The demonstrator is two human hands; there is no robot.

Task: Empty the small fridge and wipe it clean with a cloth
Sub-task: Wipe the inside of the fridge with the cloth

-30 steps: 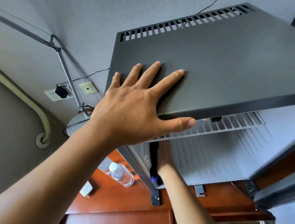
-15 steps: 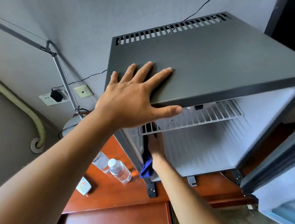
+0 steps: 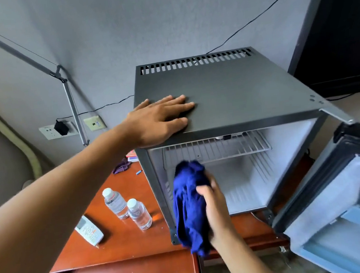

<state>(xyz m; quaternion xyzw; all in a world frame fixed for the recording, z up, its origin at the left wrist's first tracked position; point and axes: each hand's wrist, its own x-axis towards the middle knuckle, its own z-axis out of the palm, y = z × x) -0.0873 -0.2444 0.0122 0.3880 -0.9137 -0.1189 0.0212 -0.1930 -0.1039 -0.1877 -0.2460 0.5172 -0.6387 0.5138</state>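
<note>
Left hand point(image 3: 160, 119) flat on fridge point(image 3: 238, 95); right hand point(image 3: 215, 203) clutching cloth point(image 3: 190, 206) beside bottles point(image 3: 126, 207).

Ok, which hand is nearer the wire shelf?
Right. The right hand holds the cloth at the fridge's mouth, just below the shelf; the left hand rests flat on the fridge top.

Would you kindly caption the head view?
Left hand flat atop the open fridge; right hand holds blue cloth at its mouth.
</note>
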